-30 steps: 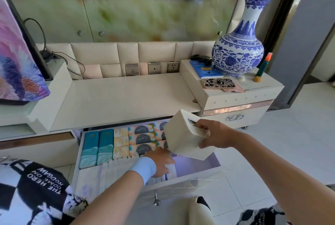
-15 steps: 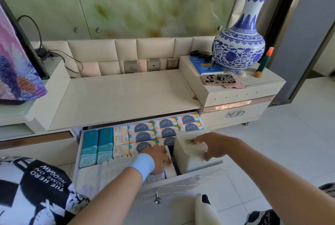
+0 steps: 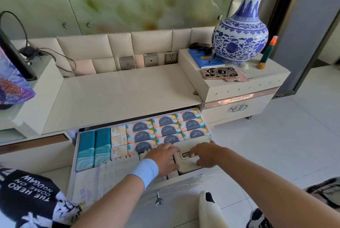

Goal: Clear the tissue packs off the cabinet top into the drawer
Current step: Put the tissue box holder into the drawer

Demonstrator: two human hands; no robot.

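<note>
White tissue box (image 3: pixel 193 143) seated in front right corner of drawer (image 3: pixel 176 189), metal-rimmed slot (image 3: pixel 185 155) facing up, back edge touching nearest row of packs. Right hand (image 3: pixel 206 154) on top of it, fingers curled at slot, thumb toward front edge: grasping the box, likely to steer it square into the one gap left. Left hand (image 3: pixel 163 159), pale blue wristband (image 3: pixel 146 169) behind it, laid flat with fingers straight, released, resting across packs just left of box and touching its side; probably holding neighbours back to let box settle. Rest of drawer packed tight in rows, presumably to fit everything: two teal packs (image 3: pixel 93 147) side by side along left edge, cream packs (image 3: pixel 119 140) marked "Face" beside them, then orange-and-white packs (image 3: pixel 166 131) marked "S-pure" across to right edge. Pale flat packs at front left corner, print too faint to read. Sleeve (image 3: pixel 31 189) at lower left printed "THE HERO COME ON", upside down from here, last word unclear. No tissue pack in view on cabinet top (image 3: pixel 119 91); step judged as final seating, drawer not yet pushed in.
</note>
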